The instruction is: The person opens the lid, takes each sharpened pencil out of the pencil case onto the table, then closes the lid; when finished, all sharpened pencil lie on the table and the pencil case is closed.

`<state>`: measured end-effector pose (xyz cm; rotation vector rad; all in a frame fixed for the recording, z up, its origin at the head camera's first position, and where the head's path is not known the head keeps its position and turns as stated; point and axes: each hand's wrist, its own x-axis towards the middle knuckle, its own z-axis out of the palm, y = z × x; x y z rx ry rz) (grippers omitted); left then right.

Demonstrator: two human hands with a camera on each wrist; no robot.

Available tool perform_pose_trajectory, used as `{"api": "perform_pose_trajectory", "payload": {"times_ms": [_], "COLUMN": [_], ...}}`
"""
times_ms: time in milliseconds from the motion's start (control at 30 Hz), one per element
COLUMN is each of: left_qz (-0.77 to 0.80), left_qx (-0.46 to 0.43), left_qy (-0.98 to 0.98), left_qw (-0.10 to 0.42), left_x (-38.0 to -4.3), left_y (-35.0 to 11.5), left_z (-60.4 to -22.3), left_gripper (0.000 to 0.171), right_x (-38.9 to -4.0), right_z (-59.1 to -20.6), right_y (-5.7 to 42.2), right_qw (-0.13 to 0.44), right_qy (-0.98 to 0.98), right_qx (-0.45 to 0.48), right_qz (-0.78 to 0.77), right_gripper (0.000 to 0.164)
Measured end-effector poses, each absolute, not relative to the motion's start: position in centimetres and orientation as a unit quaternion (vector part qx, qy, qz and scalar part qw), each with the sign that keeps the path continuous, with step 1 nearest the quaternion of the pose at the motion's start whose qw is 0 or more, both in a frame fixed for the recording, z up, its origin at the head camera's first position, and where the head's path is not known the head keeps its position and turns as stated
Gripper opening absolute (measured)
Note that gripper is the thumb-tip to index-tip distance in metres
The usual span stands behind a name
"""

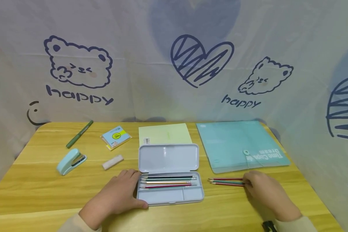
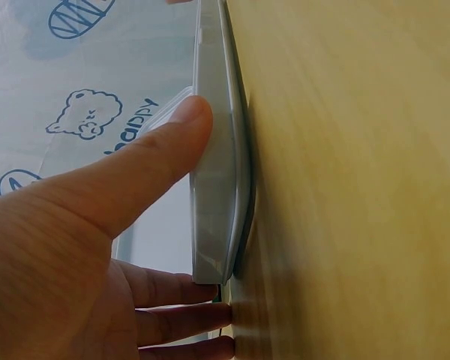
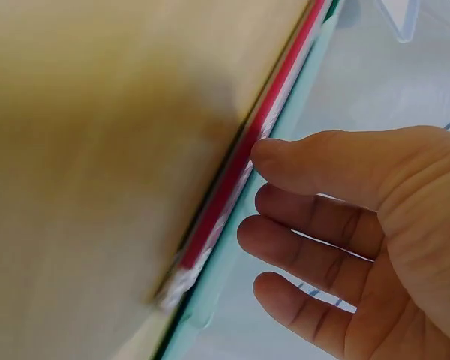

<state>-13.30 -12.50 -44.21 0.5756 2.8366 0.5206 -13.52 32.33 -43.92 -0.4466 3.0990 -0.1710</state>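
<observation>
An open white pencil case (image 1: 164, 195) lies mid-table, its lid (image 1: 169, 158) tipped back. Several pencils (image 1: 168, 182) lie in its long rear compartment; in front are two smaller compartments. My left hand (image 1: 119, 195) holds the case's left end, the thumb (image 2: 157, 150) on the front wall and the fingers around the end. To the right of the case, my right hand (image 1: 266, 190) pinches the eraser ends of a small bunch of pencils (image 1: 226, 182), tips pointing left. In the right wrist view the thumb touches a red pencil (image 3: 225, 184); the index finger is mostly hidden.
A teal file folder (image 1: 237, 145) lies behind the right hand, and a pale green notebook (image 1: 165, 133) behind the lid. At the left are an eraser (image 1: 113, 162), sticky notes (image 1: 116, 137), a light-blue stapler (image 1: 71, 162) and a green pen (image 1: 79, 134). A printed cloth (image 1: 139, 64) hangs behind.
</observation>
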Motion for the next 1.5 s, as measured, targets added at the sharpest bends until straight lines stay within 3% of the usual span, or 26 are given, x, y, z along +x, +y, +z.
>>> {"api": "perform_pose_trajectory", "payload": {"times_ms": [267, 567, 867, 1500], "left_qz": [0.177, 0.178, 0.175, 0.178], "left_qx": [0.195, 0.194, 0.193, 0.194], "left_qy": [0.96, 0.96, 0.96, 0.96], "left_qw": [0.096, 0.099, 0.103, 0.1], "left_x": [-13.2, -13.2, -13.4, -13.3], "left_y": [-12.5, -12.6, -12.5, -12.5], "left_z": [-44.2, -44.2, -44.4, -44.3], "left_gripper": [0.102, 0.104, 0.105, 0.104], "right_x": [-14.6, -15.1, -16.1, -16.2], "right_z": [-42.5, -41.7, -42.7, -43.1], "right_y": [26.7, 19.6, 15.7, 13.1], "right_qw": [-0.015, -0.046, 0.001, -0.018], "right_qy": [0.972, 0.928, 0.926, 0.938], "right_qx": [-0.23, -0.364, -0.374, -0.343], "right_qz": [-0.049, -0.069, -0.06, 0.045], "right_gripper": [0.006, 0.009, 0.008, 0.014]}}
